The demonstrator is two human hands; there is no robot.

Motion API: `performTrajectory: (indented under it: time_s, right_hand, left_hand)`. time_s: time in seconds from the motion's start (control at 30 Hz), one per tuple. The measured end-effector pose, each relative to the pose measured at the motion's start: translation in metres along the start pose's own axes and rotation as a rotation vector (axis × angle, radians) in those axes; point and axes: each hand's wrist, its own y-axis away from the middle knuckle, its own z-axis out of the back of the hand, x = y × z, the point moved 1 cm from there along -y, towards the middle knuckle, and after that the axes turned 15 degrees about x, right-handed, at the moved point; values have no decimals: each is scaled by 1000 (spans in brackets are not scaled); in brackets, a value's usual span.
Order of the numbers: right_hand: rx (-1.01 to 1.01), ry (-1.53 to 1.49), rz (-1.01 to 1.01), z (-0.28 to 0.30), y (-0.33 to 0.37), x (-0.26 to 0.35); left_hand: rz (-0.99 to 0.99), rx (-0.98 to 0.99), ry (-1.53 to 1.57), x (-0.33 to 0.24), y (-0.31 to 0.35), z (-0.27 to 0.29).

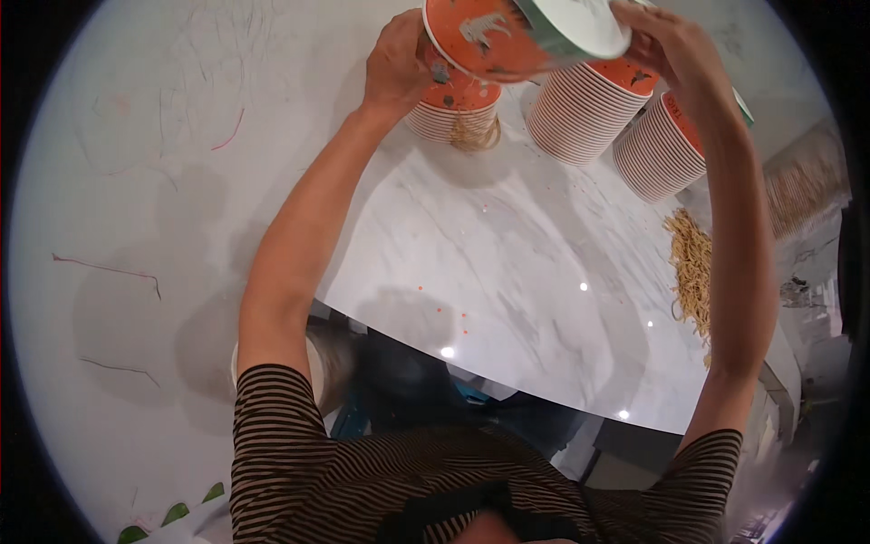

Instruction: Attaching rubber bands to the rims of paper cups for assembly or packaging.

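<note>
Near the top edge an orange paper cup [485, 36], with a green band and a white end, is tilted on its side and blurred. My right hand [675, 50] grips its white end, fingers curled over the edge. My left hand [396, 68] is closed at the cup's rim, its fingertips partly hidden. Just below stands a short stack of paper cups [430, 122], orange on top with white rims. A bunch of tan rubber bands [476, 133] hangs at that stack's side. Two taller cup stacks, a middle one [580, 118] and a right one [652, 154], stand beside it.
A heap of loose tan rubber bands [691, 272] lies beside my right forearm on the marbled white table [507, 245]. The table's curved front edge runs close to my body. A wall [136, 208] with pen marks borders the left. A wrapped stack [802, 190] stands far right.
</note>
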Motion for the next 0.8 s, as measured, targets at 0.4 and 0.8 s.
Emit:
performTrajectory:
  time_s: [0.4, 0.8]
  right_hand:
    - [-18, 160, -265, -43, -106, 37]
    - [80, 283, -176, -56, -151, -5]
  left_hand:
    - [114, -240, 243, 22, 2, -1]
    - [446, -152, 758, 16, 26, -13]
